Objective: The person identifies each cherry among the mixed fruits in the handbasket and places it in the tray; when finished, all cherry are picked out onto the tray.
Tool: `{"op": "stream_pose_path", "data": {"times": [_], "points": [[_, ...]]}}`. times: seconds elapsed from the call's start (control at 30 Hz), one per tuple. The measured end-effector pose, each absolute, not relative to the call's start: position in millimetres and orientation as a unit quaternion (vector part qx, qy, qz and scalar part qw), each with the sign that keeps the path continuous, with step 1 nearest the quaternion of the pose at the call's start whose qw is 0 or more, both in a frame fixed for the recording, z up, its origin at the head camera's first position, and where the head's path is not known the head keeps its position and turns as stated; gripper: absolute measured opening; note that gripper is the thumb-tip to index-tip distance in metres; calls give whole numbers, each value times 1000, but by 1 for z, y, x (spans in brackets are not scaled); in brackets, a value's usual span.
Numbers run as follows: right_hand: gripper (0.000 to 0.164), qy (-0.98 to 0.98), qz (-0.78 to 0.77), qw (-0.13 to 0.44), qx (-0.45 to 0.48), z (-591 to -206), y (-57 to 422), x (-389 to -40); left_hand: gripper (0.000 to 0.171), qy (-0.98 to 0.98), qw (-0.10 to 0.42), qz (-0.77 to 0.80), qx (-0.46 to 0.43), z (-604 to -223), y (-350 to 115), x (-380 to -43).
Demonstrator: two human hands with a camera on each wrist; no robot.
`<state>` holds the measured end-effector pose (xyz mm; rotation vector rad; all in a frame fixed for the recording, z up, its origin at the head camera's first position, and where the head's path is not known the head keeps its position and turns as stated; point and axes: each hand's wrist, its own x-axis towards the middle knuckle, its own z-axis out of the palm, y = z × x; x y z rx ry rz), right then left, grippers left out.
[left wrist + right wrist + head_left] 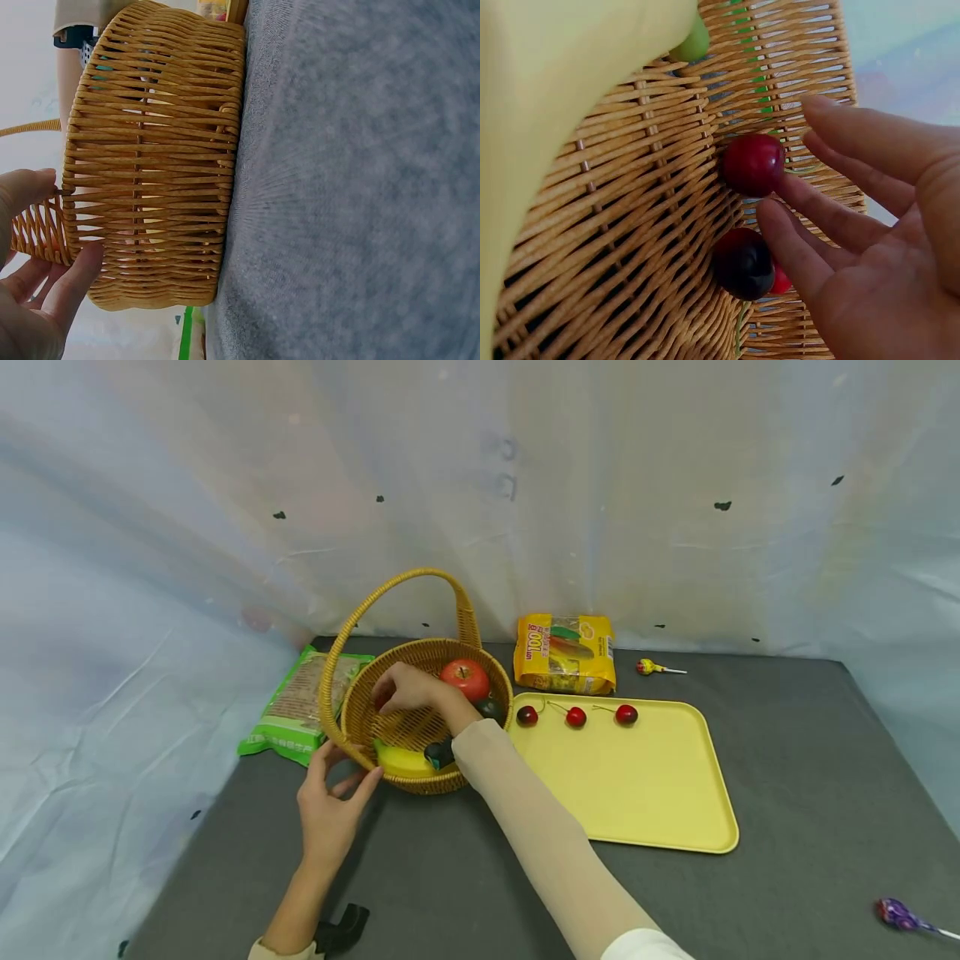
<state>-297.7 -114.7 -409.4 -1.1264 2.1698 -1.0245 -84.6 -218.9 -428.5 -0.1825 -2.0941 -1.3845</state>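
1. Wicker basket (pixel 165 165): left hand (pixel 330 810) grips its handle (pixel 427 572) near the base.
2. Cherries (pixel 754 165) lie inside, at the nearer right hand's (pixel 412 685) fingertips; loosely spread, that hand grips nothing.

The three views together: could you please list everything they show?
Basket: 1, golden, left of tray
Banana: 1, yellow, near side of basket
Round fruit: 1, red, in basket
Dark fruit: 1, dark green, beside round fruit
Basket cherries: at least 2, dark red, in basket
Tray: 1, yellow, right of basket
Tray cherries: 3, red, tray's far side
Large packet: 1, green, left of basket
Small packet: 1, yellow, behind tray
Lollipops: 2, yellow-red behind tray, purple lower right
Tabletop: 1, dark grey, underneath
Sheeting: whitish, behind table
Wrist devices: 2, black, on wrists
Sleeves: 2, beige, on arms
Left hand: 1, bare, holding basket's handle base
Right hand: 1, bare, inside basket
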Motion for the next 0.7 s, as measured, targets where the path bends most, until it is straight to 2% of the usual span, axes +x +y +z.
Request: {"op": "stream_pose_path", "data": {"times": [0.17,0.53,0.7], "points": [[36,789,-364,266,-417,-413,-116,-296,63,-793,305,-524,-61,-427,-219,-84],[55,759,-351,340,-431,-414,-118,-290,63,-794,305,-522,-67,-426,-218,-83],[50,753,-350,357,-428,-414,-116,-290,62,-793,309,-521,-73,-426,-218,-83]]}}
